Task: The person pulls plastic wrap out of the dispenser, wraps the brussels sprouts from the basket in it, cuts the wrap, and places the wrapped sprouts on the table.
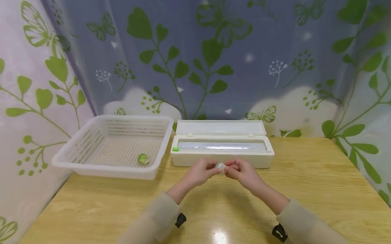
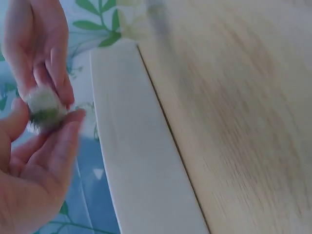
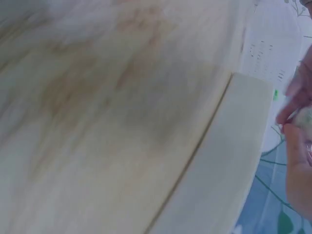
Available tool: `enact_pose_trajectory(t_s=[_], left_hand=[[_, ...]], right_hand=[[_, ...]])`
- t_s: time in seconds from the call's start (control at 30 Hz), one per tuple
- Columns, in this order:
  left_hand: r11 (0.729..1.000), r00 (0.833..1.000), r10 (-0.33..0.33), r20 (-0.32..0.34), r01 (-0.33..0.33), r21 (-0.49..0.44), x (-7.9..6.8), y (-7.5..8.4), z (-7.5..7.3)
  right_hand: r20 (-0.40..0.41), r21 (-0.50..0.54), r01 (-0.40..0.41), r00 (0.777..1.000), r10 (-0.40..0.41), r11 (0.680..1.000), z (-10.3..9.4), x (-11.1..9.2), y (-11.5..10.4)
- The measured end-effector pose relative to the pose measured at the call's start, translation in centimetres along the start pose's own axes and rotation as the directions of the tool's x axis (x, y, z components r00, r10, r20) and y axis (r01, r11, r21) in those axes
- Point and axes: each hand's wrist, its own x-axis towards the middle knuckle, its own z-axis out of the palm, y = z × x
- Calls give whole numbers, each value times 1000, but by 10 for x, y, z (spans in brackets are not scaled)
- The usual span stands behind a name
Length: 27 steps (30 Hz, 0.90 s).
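Observation:
Both hands meet just above the wooden table (image 1: 310,185), in front of a white cling-film dispenser box (image 1: 221,157) whose lid stands up. Between them is a small round green thing wrapped in clear film (image 1: 219,168) (image 2: 44,109). My left hand (image 1: 200,172) (image 2: 36,161) pinches the wrapped ball between thumb and fingers. My right hand (image 1: 242,171) (image 2: 44,53) pinches it from the other side with its fingertips. In the right wrist view only the edge of the right hand (image 3: 298,161) shows, blurred, beside the box (image 3: 219,180).
A white perforated basket (image 1: 82,160) stands at the left, holding one wrapped green ball (image 1: 143,158). The film roll (image 1: 220,146) lies inside the box, with a green slider (image 1: 175,149) at its left end. Patterned curtains close in behind and at both sides.

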Motion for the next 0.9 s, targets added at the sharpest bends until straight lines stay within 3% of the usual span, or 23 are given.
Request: enact_pose_trajectory(t_s=[0.1, 0.17, 0.27, 0.37, 0.43, 0.5, 0.57, 0.73, 0.9], left_hand=[[998, 998, -44, 49, 47, -46, 0, -4, -5], [994, 996, -69, 59, 74, -81, -1, -6, -6], [994, 992, -78, 95, 84, -62, -1, -6, -3], [996, 987, -78, 138, 83, -28, -2, -7, 2], [997, 985, -74, 157, 77, -16, -3, -6, 5], [997, 985, -69, 160, 72, -17, -3, -5, 8], [998, 986, -57, 159, 61, -19, -3, -4, 9], [999, 988, -20, 154, 15, 36, -4, -4, 10], [992, 993, -2, 117, -12, 122, -16, -13, -2]], right_hand=[[95, -133, 67, 994, -54, 989, -4, -3, -3], [113, -265, 132, 988, -105, 955, -4, -4, -5], [129, -461, 229, 973, -191, 857, -2, -6, -8], [150, -638, 284, 957, -247, 716, 1, -11, -9], [175, -711, 315, 945, -276, 629, 2, -14, -9], [189, -744, 332, 937, -295, 579, 3, -16, -9], [191, -752, 344, 930, -314, 562, 2, -17, -9], [174, -735, 345, 928, -329, 584, -6, -21, -3], [108, -725, 252, 960, -257, 641, -35, -30, 10]])
